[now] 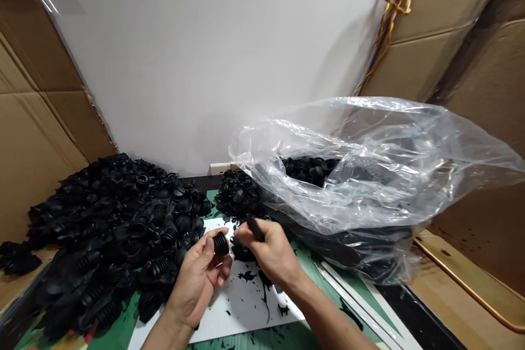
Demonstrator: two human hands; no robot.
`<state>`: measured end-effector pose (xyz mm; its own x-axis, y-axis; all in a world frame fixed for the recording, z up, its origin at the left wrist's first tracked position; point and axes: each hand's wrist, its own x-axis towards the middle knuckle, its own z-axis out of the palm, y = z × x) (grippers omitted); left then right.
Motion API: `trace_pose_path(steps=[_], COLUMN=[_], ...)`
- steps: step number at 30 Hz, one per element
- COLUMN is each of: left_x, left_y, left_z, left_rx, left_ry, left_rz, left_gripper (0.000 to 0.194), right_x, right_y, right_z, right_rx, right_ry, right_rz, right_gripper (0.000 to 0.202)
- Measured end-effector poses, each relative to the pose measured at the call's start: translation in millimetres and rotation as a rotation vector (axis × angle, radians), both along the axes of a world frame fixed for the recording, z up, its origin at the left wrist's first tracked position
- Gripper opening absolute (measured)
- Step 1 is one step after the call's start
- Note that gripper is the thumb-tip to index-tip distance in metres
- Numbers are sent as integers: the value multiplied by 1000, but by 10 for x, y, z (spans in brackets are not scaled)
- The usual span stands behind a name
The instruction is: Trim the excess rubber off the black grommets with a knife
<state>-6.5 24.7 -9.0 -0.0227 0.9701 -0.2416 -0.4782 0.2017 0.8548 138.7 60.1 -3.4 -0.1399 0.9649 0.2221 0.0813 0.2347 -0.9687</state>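
no words or numbers could be read anywhere. one small dark mark (445, 252), which looked like an apple logo but was too small to be sure of, stood on the gold phone (476, 276), right of the right hand's fingers (243, 234).

Yellow and brown twisted wires (389, 16) are hung at the upper right. A gold phone (471, 279) is seen below them.

Ribbed black piece (220, 243), short, hollow-looking, held in left hand (200, 273) above white sheet (241, 306).
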Motion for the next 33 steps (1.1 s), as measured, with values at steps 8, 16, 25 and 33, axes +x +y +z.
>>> trace_pose_path(steps=[8, 16, 25, 33], left_x=[17, -31, -15, -42], left_y=[3, 34, 31, 34], left_z=[-22, -55, -20, -57], left_rx=[232, 377, 156, 170], left_ry=[477, 650, 435, 468], left_rz=[180, 211, 233, 224], left_gripper=[45, 29, 28, 22], right_x=[-126, -101, -66, -89], right_y=[-81, -24, -12, 12], right_z=[-37, -24, 49, -26], right_rx=[-165, -375, -639, -657], right_ry=[80, 307, 413, 397], right_rz=[105, 168, 200, 256], right_gripper=[16, 11, 21, 29])
